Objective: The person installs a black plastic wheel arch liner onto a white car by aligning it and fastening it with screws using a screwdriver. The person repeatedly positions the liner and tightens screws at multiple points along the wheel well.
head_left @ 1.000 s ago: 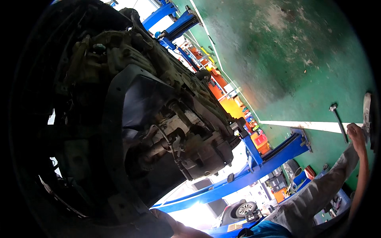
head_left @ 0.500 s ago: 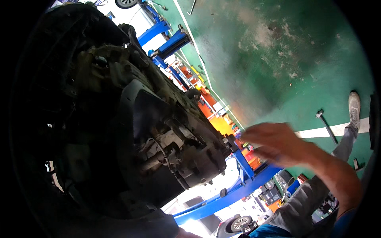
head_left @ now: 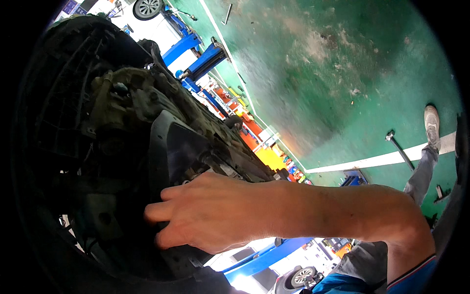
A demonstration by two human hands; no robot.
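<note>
The underside of a raised car (head_left: 127,103) fills the left half of the view, with a grimy engine and a black underbody cover (head_left: 181,147). My right hand (head_left: 210,215) reaches in from the right on a bare forearm and rests against the lower edge of that black cover. Its fingers are curled toward the dark parts. The back of the hand hides whatever lies under the fingers. My left hand is out of view.
Blue lift arms (head_left: 196,54) stand beyond the car, and another blue lift arm (head_left: 264,257) shows below my hand. On the green floor lie a white line (head_left: 367,160) and a long-handled tool (head_left: 399,149). A grey trouser leg with a pale shoe (head_left: 431,127) stands at the right. Orange and yellow carts (head_left: 269,157) stand farther off.
My right hand has swung from the far right edge across to the car's underside and now touches it. The view has shifted slightly.
</note>
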